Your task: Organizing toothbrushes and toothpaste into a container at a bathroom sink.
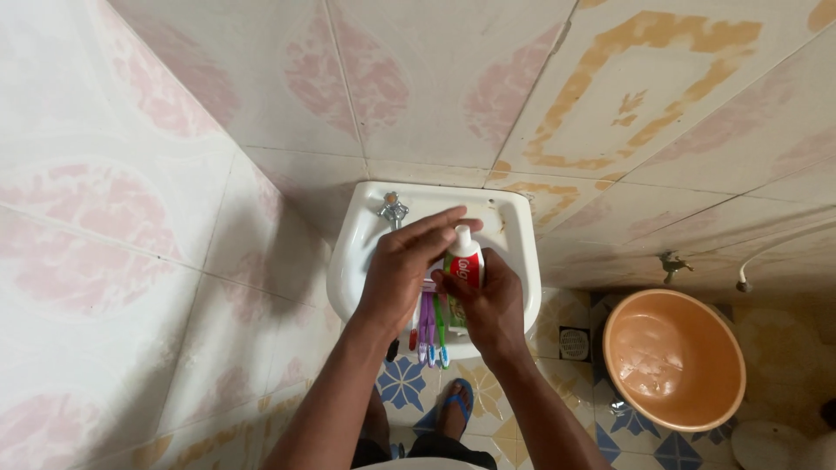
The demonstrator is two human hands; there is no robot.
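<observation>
Over a small white wall sink (514, 239), my right hand (488, 305) grips a red, white and green toothpaste tube (466, 261) upright, its white cap on top. My left hand (401, 270) has its fingers stretched over the tube's cap (463, 235), touching it. Several toothbrushes (429, 326), purple, green and red, hang handle-down between my hands; which hand holds them I cannot tell. The brush heads are hidden behind my hands.
A metal tap (393, 209) sits at the sink's back left. An orange basin (673, 357) with water stands on the patterned floor at right, beside a floor drain (574, 344) and a wall tap (670, 264). Tiled walls close in at left and behind. My foot in a blue sandal (454, 405) is below.
</observation>
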